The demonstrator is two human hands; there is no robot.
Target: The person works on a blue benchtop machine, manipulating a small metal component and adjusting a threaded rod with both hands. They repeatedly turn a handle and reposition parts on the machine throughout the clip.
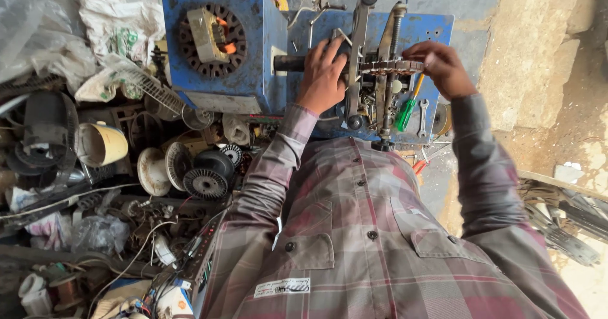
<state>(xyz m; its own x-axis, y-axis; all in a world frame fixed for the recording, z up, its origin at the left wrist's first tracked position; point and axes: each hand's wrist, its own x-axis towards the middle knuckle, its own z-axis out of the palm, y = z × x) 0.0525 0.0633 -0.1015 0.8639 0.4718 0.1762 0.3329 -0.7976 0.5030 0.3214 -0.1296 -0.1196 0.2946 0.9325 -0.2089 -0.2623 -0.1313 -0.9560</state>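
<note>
A blue metal winding machine [253, 46] stands in front of me, with a round slotted stator [212, 37] on its left face. My left hand [323, 75] rests flat against the machine's shaft and upright frame [356, 59]. My right hand [443, 65] pinches the rim of a toothed round core [391, 67] mounted flat on the frame. A green-handled screwdriver [405, 113] and a small spanner [423, 116] lie on the blue base below that hand.
To the left lies a heap of motor parts: round rotors [206, 183], a cream cup-shaped housing [101, 145], wires, coils and plastic bags [120, 21]. A rough stone wall [525, 46] rises on the right, with metal scrap [563, 217] at its foot.
</note>
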